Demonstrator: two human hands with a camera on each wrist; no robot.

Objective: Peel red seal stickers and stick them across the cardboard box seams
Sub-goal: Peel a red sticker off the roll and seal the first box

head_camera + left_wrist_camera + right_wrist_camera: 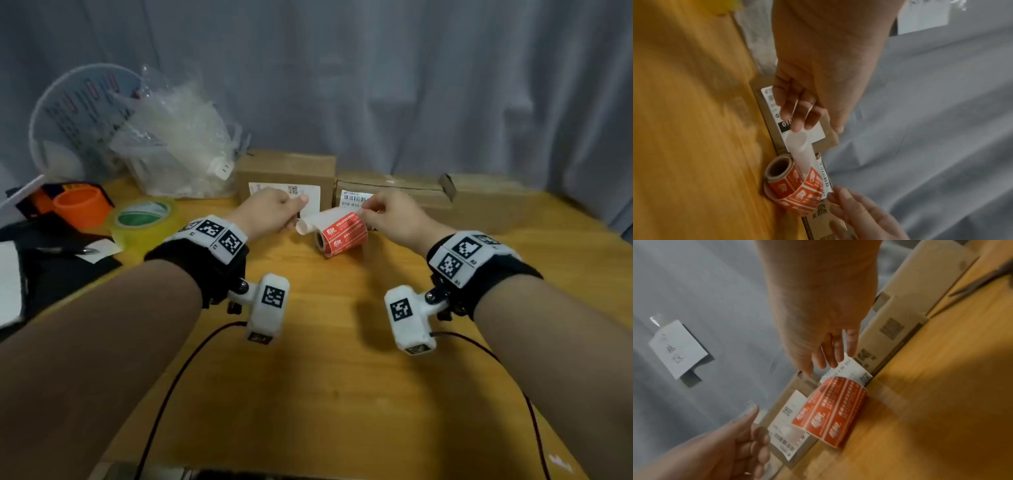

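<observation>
Left grip [270, 209] pinches bare liner [800, 146], keeping it taut so I can peel. Right grip [390, 214] pinches sticker edge. Roll [342, 236] on desk [342, 377] between grips; boxes [286, 171] just beyond.

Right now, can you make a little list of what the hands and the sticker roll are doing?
left hand: pinches the white backing strip pulled off the roll
right hand: fingertips at the roll's far edge; grip on a sticker unclear
sticker roll: red, lying on its side on the wooden table
cardboard boxes: behind the roll, white labels facing forward
red stickers on boxes: none visible
</observation>
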